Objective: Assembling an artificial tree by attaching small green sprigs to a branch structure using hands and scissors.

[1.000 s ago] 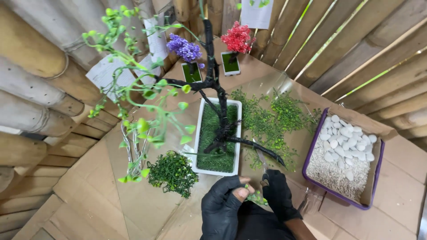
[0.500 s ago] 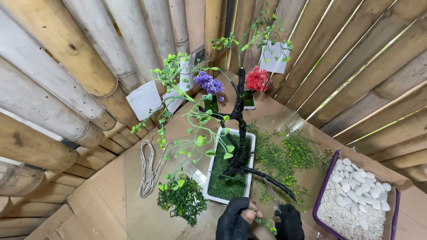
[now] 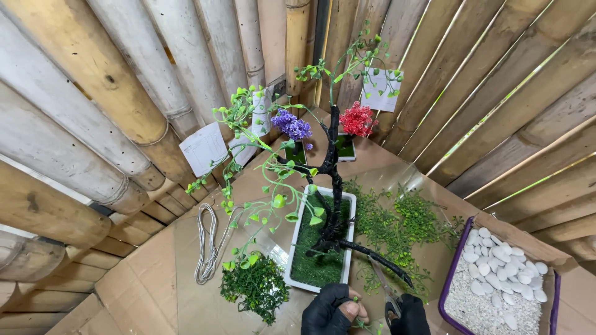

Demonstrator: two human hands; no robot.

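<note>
Bamboo pole wall point(image 3: 124, 93) fills more of the view than a second ago; head has tilted up, both gloved hands have slid to the bottom edge, so work in hand is now half cut off. Cardboard-covered table point(image 3: 155, 279) carries it all. Fake tree point(image 3: 332, 186), black trunk, green leafy vines, stands in a white rectangular pot point(image 3: 298, 282) at centre, same spot as before. Purple tray of white pebbles point(image 3: 496, 279) at right. Loose green sprigs point(image 3: 403, 223) behind pot, dark green clump point(image 3: 254, 288) left of it, wire coil point(image 3: 205, 245) further left. Left hand point(image 3: 329, 310): fingers pinched together on a small green sprig point(image 3: 355, 302). Right hand point(image 3: 406, 315): fingers closed round scissors point(image 3: 388, 294), blades up near low black branch.
</note>
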